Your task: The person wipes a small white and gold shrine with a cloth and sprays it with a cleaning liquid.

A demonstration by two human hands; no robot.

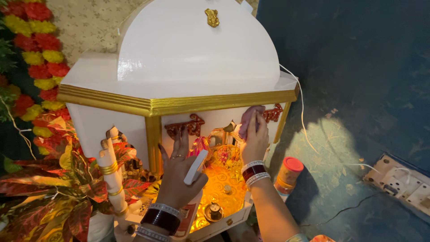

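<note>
Two hands are up at the shrine front, and I watch both closely. Nearest me, my left hand [178, 172] is closed loosely round a small white block [195, 166], its fingers spread against the white panel beside the gold post [153, 141]. My right hand [255, 139] presses a mauve cloth [248, 120] flat against the upper front edge of the shrine [179, 62], just under the gold trim [188, 105] and touching the red carving [273, 113]; the fingers lie extended on the cloth rather than curled round it.

Below my wrists the lit floor of the shrine holds a small brass pot [215, 209] near its front edge. I judge a dropped wrist or bangle could knock it over. The cloth could snag the carving and pull it loose.

Beyond, a red-lidded jar [289, 172] stands on the floor at the shrine's right corner, near my forearm. A white wire [304, 121] trails down the right side towards a socket board [401, 183]; a careless sweep might catch it. Marigold garland [38, 49] hangs far left.
</note>
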